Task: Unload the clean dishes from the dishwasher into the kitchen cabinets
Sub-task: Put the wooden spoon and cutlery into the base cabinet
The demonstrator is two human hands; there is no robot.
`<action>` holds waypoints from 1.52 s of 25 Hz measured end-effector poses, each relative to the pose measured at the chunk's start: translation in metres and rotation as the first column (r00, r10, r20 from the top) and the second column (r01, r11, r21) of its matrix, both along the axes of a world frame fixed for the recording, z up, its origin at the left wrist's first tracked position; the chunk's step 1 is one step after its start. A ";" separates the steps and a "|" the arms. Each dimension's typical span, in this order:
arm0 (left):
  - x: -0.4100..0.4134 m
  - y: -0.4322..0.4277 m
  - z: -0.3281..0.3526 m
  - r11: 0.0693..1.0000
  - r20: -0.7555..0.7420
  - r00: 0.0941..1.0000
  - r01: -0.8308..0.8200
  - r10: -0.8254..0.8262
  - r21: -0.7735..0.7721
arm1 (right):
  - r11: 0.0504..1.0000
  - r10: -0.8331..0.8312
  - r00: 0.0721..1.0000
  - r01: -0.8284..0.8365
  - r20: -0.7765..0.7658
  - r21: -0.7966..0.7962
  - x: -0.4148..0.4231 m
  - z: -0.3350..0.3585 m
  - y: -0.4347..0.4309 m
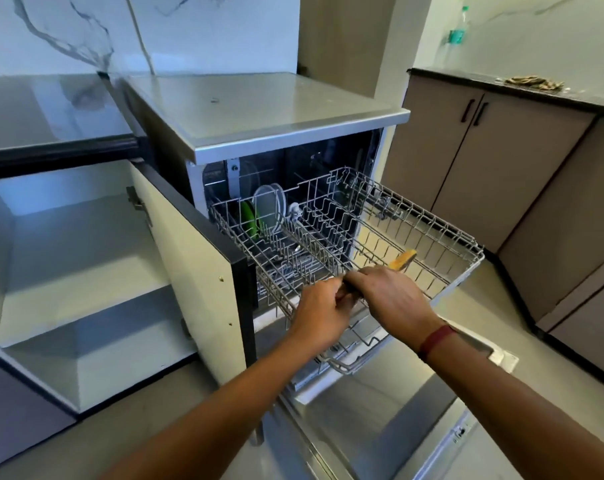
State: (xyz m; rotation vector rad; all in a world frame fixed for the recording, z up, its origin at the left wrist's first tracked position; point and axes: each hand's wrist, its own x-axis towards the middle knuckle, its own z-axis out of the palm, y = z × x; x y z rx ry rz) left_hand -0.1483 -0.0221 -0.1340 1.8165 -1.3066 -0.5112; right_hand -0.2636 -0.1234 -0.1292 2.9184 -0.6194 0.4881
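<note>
Marble-walled kitchen: over the pulled-out rack (439, 233), left hand (323, 308) and right hand (388, 296) both gripped a yellow-tipped utensil (402, 259), fingers curled.

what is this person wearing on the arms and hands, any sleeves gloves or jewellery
No sleeves or gloves show. The left hand and right hand are bare, as are both forearms. A dark red band circles the right wrist. No rings or watch can be seen.
</note>
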 end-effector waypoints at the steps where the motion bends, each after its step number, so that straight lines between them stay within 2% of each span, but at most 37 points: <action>1: 0.003 0.007 0.002 0.999 -0.025 1.000 0.002 -0.003 -0.053 | 0.999 -0.044 0.997 0.044 0.067 0.008 0.000 -0.003 0.009; 3: 0.007 0.021 0.004 0.991 -0.120 0.993 -0.004 -0.012 -0.137 | 0.983 -0.176 0.948 0.155 0.264 0.098 0.001 -0.009 0.026; 4: 0.009 0.028 0.004 0.986 -0.155 0.988 -0.009 -0.017 -0.166 | 0.957 -0.271 0.886 0.208 0.377 0.199 0.000 -0.012 0.035; 5: 0.009 0.035 0.004 0.982 -0.180 0.983 -0.014 -0.020 -0.188 | 0.908 -0.393 0.788 0.250 0.474 0.337 0.000 -0.014 0.045; 6: 0.007 0.043 0.006 0.977 -0.228 0.973 -0.017 -0.033 -0.214 | 0.820 -0.531 0.668 0.250 0.521 0.515 -0.001 -0.017 0.054; 7: 0.004 0.050 0.009 0.972 -0.306 0.951 -0.020 -0.054 -0.233 | 0.688 -0.661 0.542 0.162 0.519 0.707 -0.001 -0.020 0.062; 8: 0.001 0.057 0.014 0.970 -0.405 0.911 -0.021 -0.081 -0.243 | 0.521 -0.762 0.427 -0.045 0.488 0.852 -0.001 -0.020 0.069; 9: -0.002 0.063 0.016 0.969 -0.504 0.858 -0.030 -0.101 -0.245 | 0.343 -0.829 0.344 -0.310 0.441 0.887 0.000 -0.019 0.075; 10: -0.005 0.069 0.018 0.970 -0.595 0.795 -0.038 -0.117 -0.241 | 0.197 -0.868 0.299 -0.525 0.397 0.828 0.000 -0.018 0.082; 11: -0.007 0.075 0.019 0.971 -0.666 0.735 -0.048 -0.125 -0.234 | 0.115 -0.887 0.272 -0.651 0.372 0.750 0.001 -0.017 0.087; 12: -0.008 0.079 0.019 0.972 -0.717 0.685 -0.059 -0.125 -0.226 | 0.079 -0.895 0.255 -0.718 0.367 0.691 0.002 -0.015 0.092; 14: -0.010 0.088 0.017 0.975 -0.764 0.636 -0.078 -0.112 -0.208 | 0.079 -0.900 0.221 -0.767 0.377 0.637 0.008 -0.011 0.101; 16: -0.008 0.096 0.014 0.980 -0.758 0.647 -0.085 -0.084 -0.181 | 0.094 -0.896 0.214 -0.766 0.389 0.636 0.013 -0.007 0.108; 19: 0.000 0.109 0.005 0.988 -0.666 0.745 -0.075 -0.032 -0.132 | 0.136 -0.875 0.226 -0.733 0.427 0.666 0.013 0.000 0.119; 23: 0.006 0.125 0.009 0.992 -0.538 0.843 -0.048 -0.024 -0.120 | 0.225 -0.792 0.302 -0.663 0.530 0.714 0.012 0.017 0.138; 29: 0.012 0.153 0.055 0.945 -0.307 0.947 -0.015 -0.091 -0.327 | 0.304 -0.588 0.445 -0.652 0.675 0.695 0.031 0.056 0.174; 32: 0.019 0.168 0.066 0.921 -0.349 0.934 -0.065 -0.080 -0.384 | 0.317 -0.494 0.463 -0.692 0.736 0.648 0.048 0.072 0.187; 36: 0.039 0.188 0.067 0.883 -0.346 0.919 0.004 -0.188 -0.469 | 0.288 -0.421 0.491 -0.725 0.762 0.626 0.076 0.081 0.207; 38: 0.052 0.198 0.062 0.850 -0.388 0.906 -0.064 -0.171 -0.522 | 0.251 -0.389 0.528 -0.728 0.755 0.638 0.094 0.078 0.220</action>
